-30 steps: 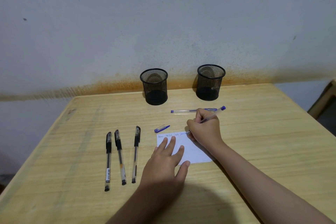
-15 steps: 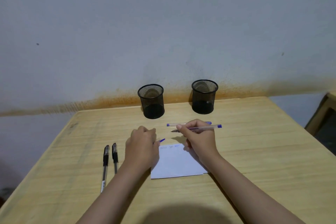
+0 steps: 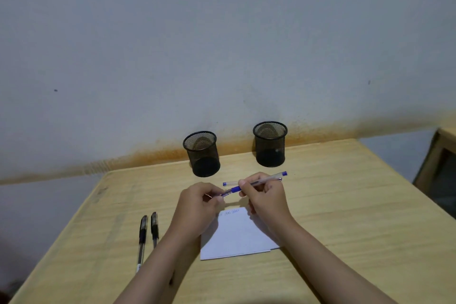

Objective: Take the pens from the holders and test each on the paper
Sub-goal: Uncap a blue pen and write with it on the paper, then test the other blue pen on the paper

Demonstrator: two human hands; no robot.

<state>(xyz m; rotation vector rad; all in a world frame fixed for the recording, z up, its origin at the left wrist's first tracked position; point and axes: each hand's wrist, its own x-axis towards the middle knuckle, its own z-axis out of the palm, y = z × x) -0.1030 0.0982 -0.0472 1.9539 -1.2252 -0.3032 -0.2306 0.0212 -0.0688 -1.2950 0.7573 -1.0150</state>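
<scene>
My right hand point(image 3: 265, 195) grips a clear blue pen point(image 3: 267, 178) by its barrel, held level above the table. My left hand point(image 3: 197, 207) pinches the pen's blue cap point(image 3: 230, 191) at the tip end. Below the hands lies the white paper point(image 3: 239, 237) with blue scribbles along its top edge. A second blue pen point(image 3: 229, 183) lies on the table behind the hands. Two black pens point(image 3: 148, 232) lie side by side left of the paper; my left arm hides whatever lies just right of them. Two black mesh holders point(image 3: 203, 154) point(image 3: 270, 144) stand near the wall, and no pens show in them.
The wooden table point(image 3: 345, 217) ends at a grey wall with an orange stain band. A dark wooden piece of furniture point(image 3: 439, 170) stands off the table's right edge.
My right hand lifted the blue pen off the paper. My left hand left the paper, took the blue cap from the table and brought it to the pen's tip. The camera tilted upward.
</scene>
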